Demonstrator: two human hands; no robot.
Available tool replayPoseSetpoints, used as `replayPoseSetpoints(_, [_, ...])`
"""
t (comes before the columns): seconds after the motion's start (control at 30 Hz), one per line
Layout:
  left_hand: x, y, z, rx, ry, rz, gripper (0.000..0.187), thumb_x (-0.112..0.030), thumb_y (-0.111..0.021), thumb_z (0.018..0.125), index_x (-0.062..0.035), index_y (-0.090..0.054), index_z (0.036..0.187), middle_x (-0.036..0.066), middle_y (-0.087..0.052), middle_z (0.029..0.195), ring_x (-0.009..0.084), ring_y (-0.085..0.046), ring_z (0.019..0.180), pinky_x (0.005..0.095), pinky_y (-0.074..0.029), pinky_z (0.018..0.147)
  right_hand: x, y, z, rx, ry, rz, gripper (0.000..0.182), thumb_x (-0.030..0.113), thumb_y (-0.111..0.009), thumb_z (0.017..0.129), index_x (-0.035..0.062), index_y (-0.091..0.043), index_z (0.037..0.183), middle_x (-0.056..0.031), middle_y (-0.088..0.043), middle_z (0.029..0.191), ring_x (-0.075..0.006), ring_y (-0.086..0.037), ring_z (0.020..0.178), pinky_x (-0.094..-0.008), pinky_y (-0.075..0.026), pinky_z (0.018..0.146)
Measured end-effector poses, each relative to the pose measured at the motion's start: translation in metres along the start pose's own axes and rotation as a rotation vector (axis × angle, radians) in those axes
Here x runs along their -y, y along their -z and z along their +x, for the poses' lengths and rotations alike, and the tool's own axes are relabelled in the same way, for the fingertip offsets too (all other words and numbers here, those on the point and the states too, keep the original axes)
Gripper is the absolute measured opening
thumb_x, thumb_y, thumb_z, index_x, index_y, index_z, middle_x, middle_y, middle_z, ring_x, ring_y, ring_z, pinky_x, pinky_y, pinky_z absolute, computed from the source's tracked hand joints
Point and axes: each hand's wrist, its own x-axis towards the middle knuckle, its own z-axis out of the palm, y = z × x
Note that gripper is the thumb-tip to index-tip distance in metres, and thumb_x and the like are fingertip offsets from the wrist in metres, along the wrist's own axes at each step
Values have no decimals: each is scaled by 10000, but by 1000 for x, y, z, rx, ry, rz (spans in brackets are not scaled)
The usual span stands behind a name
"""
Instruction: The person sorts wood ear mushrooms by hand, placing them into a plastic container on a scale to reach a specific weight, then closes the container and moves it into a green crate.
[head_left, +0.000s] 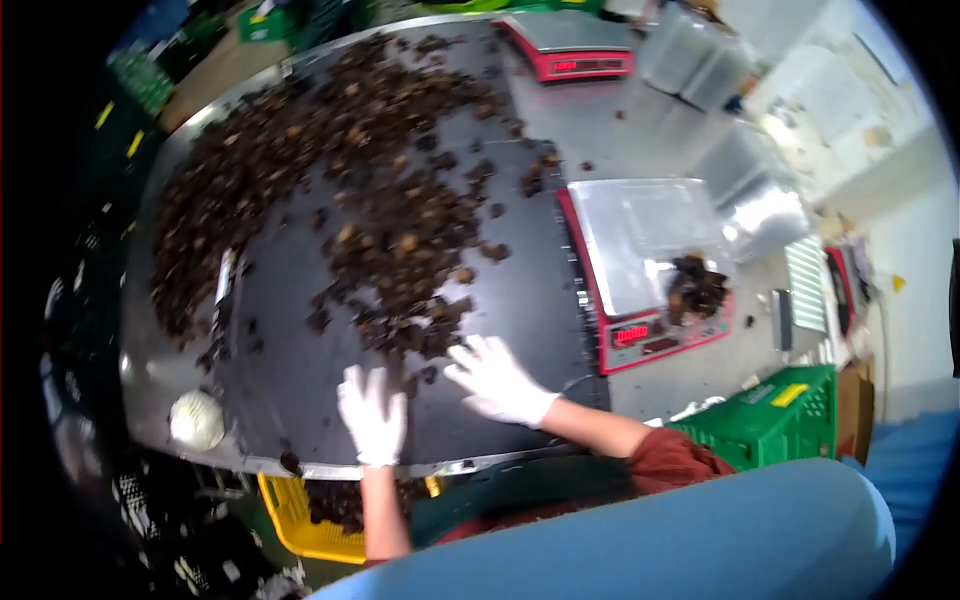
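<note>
A heap of dark brown, crinkled pieces point(400, 240), looking like wood ear mushrooms, lies spread over a black sheet point(520, 320) on a metal table. My left hand point(372, 415), in a white glove, is at the near edge of the heap with its fingers apart and nothing in them. To its right, my right hand point(497, 382), also white-gloved, has its fingers spread, with the fingertips close to the nearest pieces. Between the two hands a few loose pieces show on the sheet.
A red scale point(640, 240) with a clump of dark pieces point(697, 288) in a clear bag stands at right; another scale point(572, 45) is behind. Clear tubs point(695, 55) stand back right. A green crate point(770, 420), a yellow crate point(300, 530) and a white ball point(197, 420) are nearer.
</note>
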Motion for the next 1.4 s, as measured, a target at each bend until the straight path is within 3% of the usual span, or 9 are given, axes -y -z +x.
replayPoseSetpoints(0.1, [-14,-16,-17,77,-4,-85,511,-305,-678,802,-146,-568,1276,190,-417,1413,460,-334,1307,582,-257,1075,-22,0,-38,-25,-59,239,489,292,-675,785,128,-570,1234,-151,-480,1357,-414,-384,1276,-548,-297,1057])
replayPoseSetpoints(0.2, [-19,-16,-19,61,10,-123,510,-294,-691,789,-160,-574,1267,171,-434,1401,457,-325,1317,575,-248,1080,-26,45,-42,-72,-101,418,389,217,-711,770,109,-636,1135,-140,-545,1278,-372,-474,1213,-464,-382,1021])
replayPoseSetpoints(0.4, [-17,-20,-16,48,-5,-154,540,-252,-720,733,-126,-582,1239,169,-441,1381,451,-333,1297,569,-265,1063,-111,172,-70,-601,-665,-62,111,157,-633,831,54,-675,841,-124,-660,795,-308,-628,769,-395,-487,714])
replayPoseSetpoints(0.47, [-15,-23,-17,39,-15,-145,536,-242,-719,730,-118,-582,1233,167,-427,1388,452,-318,1302,566,-261,1065,-154,193,-96,-560,-1027,-141,167,209,-603,854,60,-677,844,-123,-666,795,-313,-634,782,-401,-490,719])
replayPoseSetpoints(0.6, [-17,-24,-16,68,30,-129,550,-239,-720,718,-114,-582,1236,162,-416,1399,440,-297,1316,559,-246,1080,-205,202,-131,-237,-1225,-326,332,403,-597,832,96,-722,850,-131,-694,865,-314,-656,870,-400,-501,786])
replayPoseSetpoints(0.8, [-18,-23,-14,100,58,-106,548,-235,-715,719,-124,-579,1238,154,-416,1402,419,-290,1332,540,-225,1103,-215,203,-132,-86,-1198,-115,380,453,-623,805,90,-729,836,-122,-704,833,-275,-675,828,-352,-503,774])
replayPoseSetpoints(1.03, [-20,-18,-13,143,94,-116,551,-244,-713,723,-117,-573,1240,149,-415,1407,416,-288,1339,530,-216,1112,-237,208,-163,-458,-1089,238,280,328,-642,827,52,-688,816,-123,-674,780,-251,-652,773,-344,-487,712])
replayPoseSetpoints(1.3, [-22,-17,-12,159,116,-73,555,-245,-717,719,-122,-572,1241,142,-417,1407,412,-292,1337,522,-224,1112,-224,195,-137,-66,-1054,-280,303,389,-646,769,114,-724,869,-113,-698,911,-288,-656,894,-374,-499,807])
replayPoseSetpoints(1.4, [-21,-15,-11,179,116,-57,562,-237,-724,715,-124,-569,1243,139,-414,1410,405,-296,1336,516,-231,1112,-217,207,-138,-220,-1101,-139,307,380,-645,773,99,-723,870,-112,-701,902,-296,-654,894,-384,-501,794])
